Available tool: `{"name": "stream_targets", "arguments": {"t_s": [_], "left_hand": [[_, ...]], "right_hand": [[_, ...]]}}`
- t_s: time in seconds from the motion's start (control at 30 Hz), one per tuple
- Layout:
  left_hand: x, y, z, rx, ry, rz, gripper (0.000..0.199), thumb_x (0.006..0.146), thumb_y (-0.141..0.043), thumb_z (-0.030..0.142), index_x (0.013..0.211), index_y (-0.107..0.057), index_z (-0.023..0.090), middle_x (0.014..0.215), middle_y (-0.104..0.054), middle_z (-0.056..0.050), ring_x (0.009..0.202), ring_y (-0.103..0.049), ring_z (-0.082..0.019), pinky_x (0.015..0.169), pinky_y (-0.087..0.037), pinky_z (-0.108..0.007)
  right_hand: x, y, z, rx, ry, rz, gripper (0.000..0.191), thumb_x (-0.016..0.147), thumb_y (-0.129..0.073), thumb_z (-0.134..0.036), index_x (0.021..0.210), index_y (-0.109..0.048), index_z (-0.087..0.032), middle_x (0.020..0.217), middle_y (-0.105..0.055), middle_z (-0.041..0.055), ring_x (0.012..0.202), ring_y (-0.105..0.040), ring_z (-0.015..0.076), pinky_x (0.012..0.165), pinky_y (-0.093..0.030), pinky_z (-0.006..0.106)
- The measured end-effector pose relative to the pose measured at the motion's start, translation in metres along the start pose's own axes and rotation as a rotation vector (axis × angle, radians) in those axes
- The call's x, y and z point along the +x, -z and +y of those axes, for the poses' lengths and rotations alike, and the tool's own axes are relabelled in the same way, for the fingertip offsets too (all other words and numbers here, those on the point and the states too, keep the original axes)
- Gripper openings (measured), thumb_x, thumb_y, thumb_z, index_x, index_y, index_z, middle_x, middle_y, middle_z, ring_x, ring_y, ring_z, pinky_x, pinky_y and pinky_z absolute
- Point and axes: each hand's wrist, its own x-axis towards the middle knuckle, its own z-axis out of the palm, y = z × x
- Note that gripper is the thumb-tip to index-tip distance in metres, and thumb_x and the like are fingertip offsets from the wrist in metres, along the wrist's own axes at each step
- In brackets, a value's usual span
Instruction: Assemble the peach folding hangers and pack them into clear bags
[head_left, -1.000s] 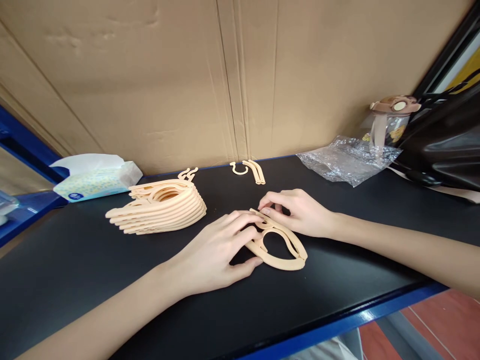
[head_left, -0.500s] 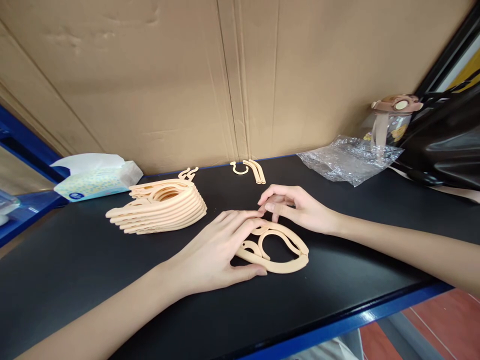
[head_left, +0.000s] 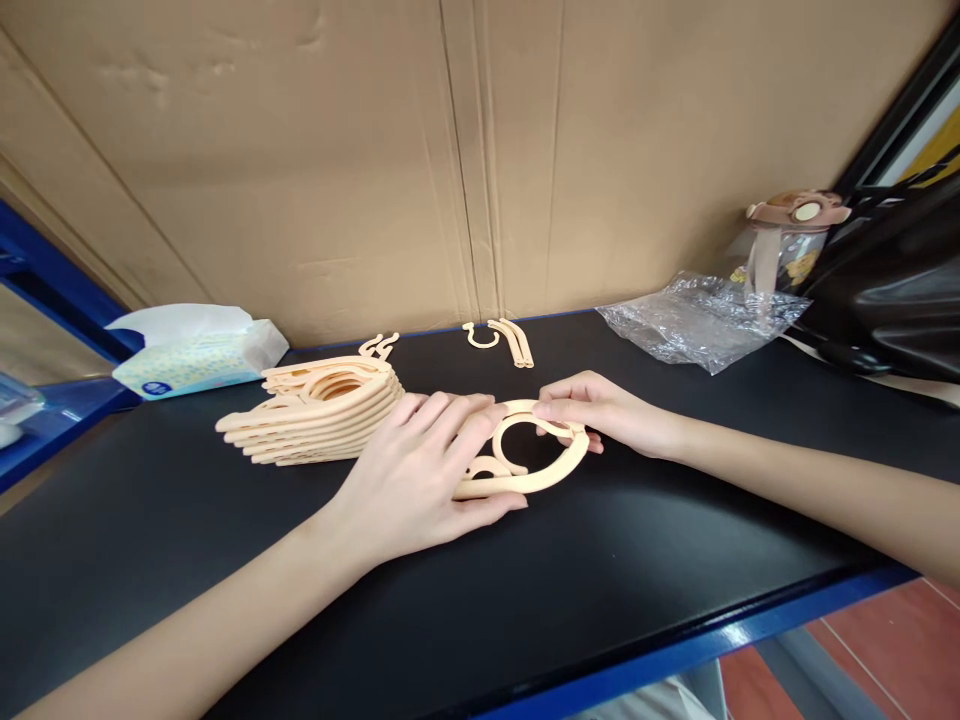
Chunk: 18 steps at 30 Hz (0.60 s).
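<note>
Cardboard, plain and creased, forms the tall backdrop (head_left: pixel 300 150) along the far side of the black desk (head_left: pixel 637 560), whose near edge is trimmed in blue. To the right sits a dark, glossy bag (head_left: pixel 900 260), cut off by the view; its contents are hidden. The left hand (head_left: pixel 420 470) spreads over the left part of a cream folded hanger (head_left: pixel 551 477), thumb at its near edge and fingers over the far one, gripping it. The right hand (head_left: pixel 611 415) pinches the hanger's far right part, thumb on top, some fingers hidden below; whether the hanger is clear of the desk is hard to tell. Left of them lies a stack of matching hangers (head_left: pixel 307 420), its right end partly covered by the left hand. Nearer the desk's far right is a crumpled clear plastic sheet or bag (head_left: pixel 697 325), with nothing distinct readable on it. At the far left, a pale blue and yellow tissue pack (head_left: pixel 195 358) has white tissue rising from its top; its front bears a dark blue round logo, too small to read. Behind the clear plastic stands a transparent bottle (head_left: pixel 799 240) with a brown lid, a strap and yellow printed figures; its contents cannot be made out. Smallest are two curved strips (head_left: pixel 514 343) and a loose hook (head_left: pixel 482 340), side by side at the far middle.
</note>
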Motion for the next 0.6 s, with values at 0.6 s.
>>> {"name": "stream_targets", "arguments": {"t_s": [0.6], "left_hand": [[-0.0019,-0.0044,0.0006,-0.054,0.028,-0.113,0.065,0.082,-0.056,0.060,0.125,-0.051,0.012,0.124,-0.060,-0.013,0.102,-0.057,-0.027,0.087,-0.040,-0.040]], "right_hand": [[0.0002,-0.0030,-0.0012,0.001,-0.008,-0.021,0.036,0.081,-0.062,-0.049,0.071,-0.059,-0.015,0.055,-0.044,-0.0060,0.048,-0.041,0.0061,0.044,-0.034,0.020]]}}
